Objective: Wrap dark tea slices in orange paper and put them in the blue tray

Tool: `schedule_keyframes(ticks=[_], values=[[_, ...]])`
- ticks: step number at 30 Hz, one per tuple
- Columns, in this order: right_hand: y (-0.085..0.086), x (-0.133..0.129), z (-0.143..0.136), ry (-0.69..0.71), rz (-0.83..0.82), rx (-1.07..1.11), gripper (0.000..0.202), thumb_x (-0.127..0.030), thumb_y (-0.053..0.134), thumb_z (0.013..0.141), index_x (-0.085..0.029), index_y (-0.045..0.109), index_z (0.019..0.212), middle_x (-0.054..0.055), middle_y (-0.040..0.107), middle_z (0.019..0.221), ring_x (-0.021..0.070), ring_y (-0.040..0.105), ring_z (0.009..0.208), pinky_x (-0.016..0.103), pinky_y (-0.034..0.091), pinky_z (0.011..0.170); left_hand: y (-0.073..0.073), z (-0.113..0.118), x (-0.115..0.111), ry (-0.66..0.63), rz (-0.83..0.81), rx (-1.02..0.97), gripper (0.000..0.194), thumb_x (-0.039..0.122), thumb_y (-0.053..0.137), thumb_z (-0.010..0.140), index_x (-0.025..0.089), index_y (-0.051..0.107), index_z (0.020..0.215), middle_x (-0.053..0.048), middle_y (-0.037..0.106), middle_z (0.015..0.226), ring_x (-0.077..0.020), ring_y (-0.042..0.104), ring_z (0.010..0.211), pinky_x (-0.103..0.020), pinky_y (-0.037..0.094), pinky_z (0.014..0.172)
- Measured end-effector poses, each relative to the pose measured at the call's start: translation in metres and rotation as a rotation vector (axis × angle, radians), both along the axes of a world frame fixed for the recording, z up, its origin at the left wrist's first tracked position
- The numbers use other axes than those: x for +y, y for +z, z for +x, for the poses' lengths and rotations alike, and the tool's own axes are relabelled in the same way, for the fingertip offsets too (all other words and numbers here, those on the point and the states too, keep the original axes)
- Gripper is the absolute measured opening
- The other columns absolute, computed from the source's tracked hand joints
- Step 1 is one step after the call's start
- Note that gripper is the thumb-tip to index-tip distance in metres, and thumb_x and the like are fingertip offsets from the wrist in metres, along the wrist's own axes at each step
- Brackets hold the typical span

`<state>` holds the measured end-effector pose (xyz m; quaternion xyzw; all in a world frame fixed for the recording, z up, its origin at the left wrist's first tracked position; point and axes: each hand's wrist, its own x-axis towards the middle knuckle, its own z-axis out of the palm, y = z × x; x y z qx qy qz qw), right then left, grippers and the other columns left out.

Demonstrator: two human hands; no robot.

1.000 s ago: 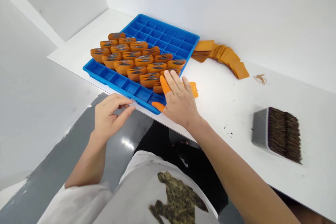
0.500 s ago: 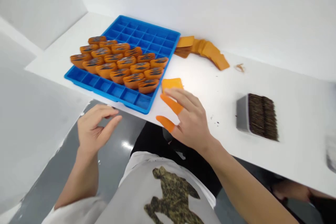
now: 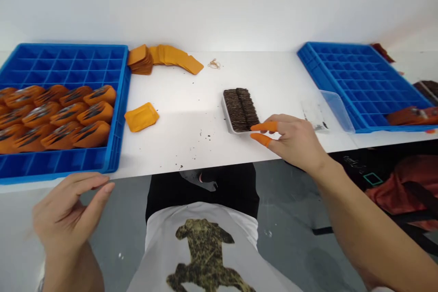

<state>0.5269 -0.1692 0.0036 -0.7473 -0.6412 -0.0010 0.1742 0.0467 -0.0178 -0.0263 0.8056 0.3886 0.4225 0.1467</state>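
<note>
My right hand [image 3: 290,141], with orange finger cots on thumb and forefinger, is at the near right corner of a small plastic box [image 3: 226,116]. The box is packed with two rows of thin dark-brown pieces [image 3: 241,109]. Forefinger and thumb are apart, the forefinger tip at the pieces; nothing shows between them. My left hand [image 3: 73,210] hovers by the front edge of a blue compartment tray [image 3: 118,146], thumb and forefinger slightly apart, holding nothing. Orange pouches with dark filling [image 3: 92,134] stand in rows in that tray. One flat orange pouch [image 3: 142,117] lies on the table between my hands.
Flat orange pouches [image 3: 174,57] are stacked and fanned out at the back, with rubber bands [image 3: 214,64] beside them. A second blue tray [image 3: 356,86] stands right, a clear plastic lid [image 3: 337,109] against it. Dark crumbs dot the white table [image 3: 171,146]. Reddish fabric [image 3: 404,182] shows below right.
The view has swung to the right. My right hand has left the single flat pouch and moved right to the box of dark pieces. The left hand keeps its pose near the tray.
</note>
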Motion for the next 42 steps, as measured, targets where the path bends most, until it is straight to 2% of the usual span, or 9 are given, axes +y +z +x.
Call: schedule_keyframes(ticks=[5,12,15,19,23,26,33,38,42], values=[[-0.019,0.015,0.008,0.07,-0.05,-0.082,0.024,-0.034,0.069,0.103,-0.024,0.088,0.113,0.009,0.08,0.101,0.0249,0.071,0.091,0.037,0.049,0.073,0.004,0.026,-0.007,-0.057,0.022,0.058,0.018,0.018,0.089,0.08,0.03,0.079,0.09,0.002,0.08,0.086,-0.0205,0.072,0.069,-0.033,0.051,0.058],[-0.031,0.02,0.006,0.075,-0.067,-0.123,0.029,-0.032,0.062,0.107,-0.023,0.089,0.101,0.008,0.078,0.093,0.0244,0.065,0.088,0.038,0.042,0.072,0.012,0.045,-0.017,-0.09,0.026,0.11,0.019,0.017,0.088,0.08,0.03,0.079,0.09,0.002,0.08,0.086,-0.0217,0.074,0.071,-0.034,0.055,0.061],[-0.028,0.018,0.008,0.068,-0.054,-0.134,0.034,-0.032,0.057,0.108,-0.021,0.089,0.101,0.007,0.077,0.09,0.0248,0.066,0.085,0.039,0.043,0.071,0.014,0.048,-0.018,-0.122,0.042,0.124,0.019,0.016,0.088,0.079,0.03,0.079,0.089,0.002,0.08,0.084,-0.0205,0.074,0.069,-0.031,0.054,0.058],[-0.017,0.011,0.026,-0.003,-0.014,-0.096,0.029,-0.033,0.061,0.104,-0.024,0.088,0.108,0.007,0.08,0.096,0.0263,0.071,0.093,0.038,0.045,0.071,0.013,0.046,-0.018,-0.104,0.037,0.157,0.016,0.019,0.088,0.08,0.03,0.079,0.089,0.002,0.081,0.085,-0.0205,0.074,0.069,-0.031,0.054,0.056],[-0.007,0.007,0.048,-0.05,-0.193,-0.052,0.022,-0.033,0.066,0.096,-0.028,0.088,0.101,0.002,0.078,0.089,0.0222,0.07,0.08,0.036,0.043,0.066,0.009,0.043,-0.017,-0.101,0.022,0.16,0.014,0.022,0.087,0.082,0.031,0.079,0.089,0.001,0.081,0.085,-0.0211,0.075,0.069,-0.031,0.053,0.055],[-0.005,0.007,0.052,-0.051,-0.268,-0.038,0.024,-0.033,0.066,0.096,-0.028,0.088,0.103,0.002,0.078,0.09,0.0198,0.067,0.073,0.036,0.043,0.065,0.006,0.042,-0.016,-0.086,0.005,0.154,0.013,0.023,0.087,0.081,0.03,0.079,0.088,0.001,0.081,0.085,-0.022,0.075,0.07,-0.032,0.054,0.057],[-0.001,0.013,0.041,-0.059,-0.211,-0.024,0.024,-0.027,0.064,0.096,-0.027,0.088,0.1,0.002,0.078,0.088,0.0219,0.069,0.076,0.037,0.044,0.067,0.003,0.038,-0.013,-0.117,0.039,0.144,0.013,0.021,0.088,0.08,0.029,0.079,0.086,0.003,0.081,0.083,-0.0193,0.074,0.067,-0.03,0.054,0.059],[0.006,0.042,0.016,0.045,-0.149,0.045,0.025,-0.027,0.065,0.096,-0.027,0.088,0.103,0.001,0.081,0.097,0.0219,0.071,0.087,0.036,0.048,0.075,-0.001,0.038,-0.015,-0.126,0.001,0.13,0.016,0.019,0.088,0.079,0.03,0.08,0.088,0.003,0.081,0.085,-0.02,0.075,0.07,-0.03,0.056,0.061],[0.008,0.066,-0.002,0.064,-0.224,-0.07,0.027,-0.019,0.062,0.091,-0.026,0.088,0.095,0.002,0.078,0.095,0.0205,0.066,0.083,0.034,0.04,0.067,-0.002,0.036,-0.017,-0.127,-0.015,0.132,0.017,0.018,0.089,0.08,0.029,0.081,0.09,0.003,0.081,0.086,-0.0195,0.075,0.072,-0.03,0.057,0.063]])
